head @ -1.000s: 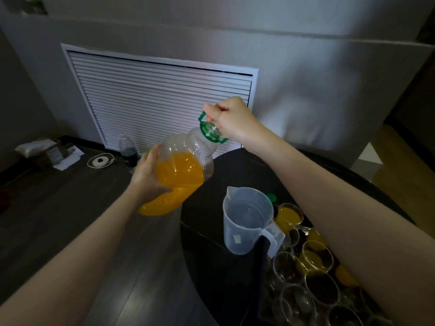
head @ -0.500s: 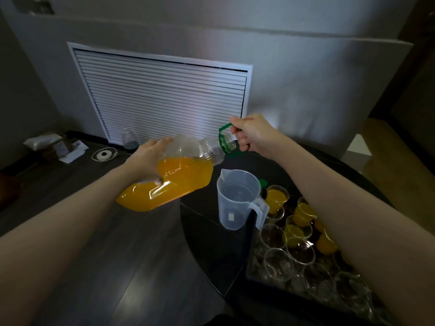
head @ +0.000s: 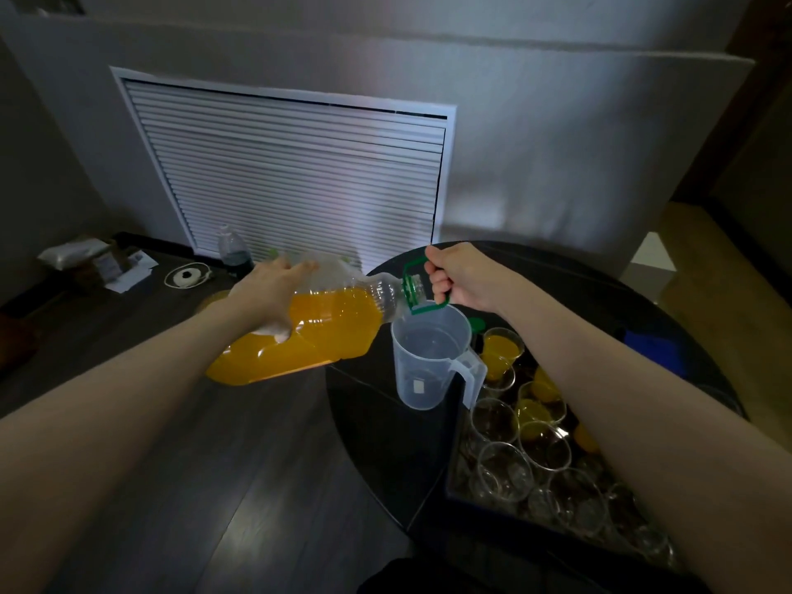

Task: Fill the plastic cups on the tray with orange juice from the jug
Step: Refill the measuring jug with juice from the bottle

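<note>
Large juice bottle (head: 308, 332) tipped near horizontal, neck at rim of jug (head: 430, 360). Left hand (head: 268, 293) wrapped round bottle body; right hand (head: 465, 276) curled round green carry handle (head: 422, 280). Jug upright on dark round tabletop (head: 385, 439), just left of tray (head: 475, 501). Plastic cups (head: 505, 471) crowded on tray: far ones holding orange juice, near ones clear. Green cap (head: 476, 324) behind jug.

place: home room | cues: louvred wall vent (head: 295, 182); dark wood floor (head: 257, 486); round black table (head: 385, 443)
</note>
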